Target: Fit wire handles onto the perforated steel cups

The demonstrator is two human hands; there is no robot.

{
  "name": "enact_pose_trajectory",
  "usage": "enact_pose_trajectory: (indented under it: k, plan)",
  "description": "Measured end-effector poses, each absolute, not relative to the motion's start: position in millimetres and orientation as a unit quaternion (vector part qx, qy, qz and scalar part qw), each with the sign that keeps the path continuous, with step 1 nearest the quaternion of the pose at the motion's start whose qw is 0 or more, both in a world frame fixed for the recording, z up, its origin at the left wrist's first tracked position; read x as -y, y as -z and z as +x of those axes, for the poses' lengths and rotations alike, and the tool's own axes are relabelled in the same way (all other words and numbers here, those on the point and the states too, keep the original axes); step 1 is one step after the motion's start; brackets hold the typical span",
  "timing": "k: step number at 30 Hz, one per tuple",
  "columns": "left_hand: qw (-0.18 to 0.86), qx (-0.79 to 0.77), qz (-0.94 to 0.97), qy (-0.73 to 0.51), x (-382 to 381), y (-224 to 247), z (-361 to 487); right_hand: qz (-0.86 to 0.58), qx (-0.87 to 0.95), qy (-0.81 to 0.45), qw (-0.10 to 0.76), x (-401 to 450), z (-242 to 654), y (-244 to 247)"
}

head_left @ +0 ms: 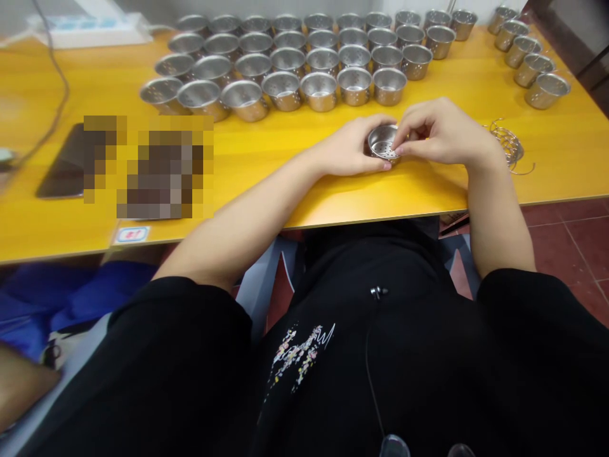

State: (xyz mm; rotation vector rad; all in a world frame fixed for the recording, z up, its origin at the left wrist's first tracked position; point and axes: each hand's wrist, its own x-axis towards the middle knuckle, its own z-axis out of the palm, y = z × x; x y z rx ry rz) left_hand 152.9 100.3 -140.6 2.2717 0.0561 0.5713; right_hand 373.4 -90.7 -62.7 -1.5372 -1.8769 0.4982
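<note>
My left hand (349, 147) is wrapped around a small perforated metal cup (382, 136), thumb on the near side and fingers on the far side. The cup sits low over the table near its front edge, its open mouth facing up. Over the cup's right rim, my right hand (431, 133) has thumb and forefinger in a pinch, the tips at the inside of the cup. Whatever lies between those fingertips is too small to make out. Just right of my right wrist lies a tangle of bent metal wire pieces (509, 147).
Rows of similar perforated cups (318, 91) fill the back of the yellow table (266, 184). Another line of cups (547, 91) stands at the right. To the left are a dark phone (61, 165), a blurred-out object (159, 174) and a white power strip (90, 30) with a cable.
</note>
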Motion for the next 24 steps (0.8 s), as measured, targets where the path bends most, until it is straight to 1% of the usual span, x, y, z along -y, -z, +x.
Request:
enact_pose_trajectory:
  k: [6, 11, 15, 20, 24]
  plan:
    - [0.396, -0.002, 0.895, -0.206, -95, 135, 151, -0.575, 0.728, -0.203, 0.313, 92, 371, 61]
    - [0.401, 0.019, 0.897, -0.185, -88, 133, 152, -0.592, 0.705, -0.163, 0.355, 93, 358, 57]
    - [0.407, 0.032, 0.894, -0.186, -82, 135, 156, -0.601, 0.702, -0.148, 0.351, 91, 354, 58]
    - [0.420, 0.028, 0.888, -0.187, -83, 138, 158, -0.610, 0.701, -0.139, 0.342, 89, 356, 59]
    - [0.415, 0.001, 0.888, -0.200, -92, 140, 156, -0.603, 0.703, -0.138, 0.351, 92, 354, 56]
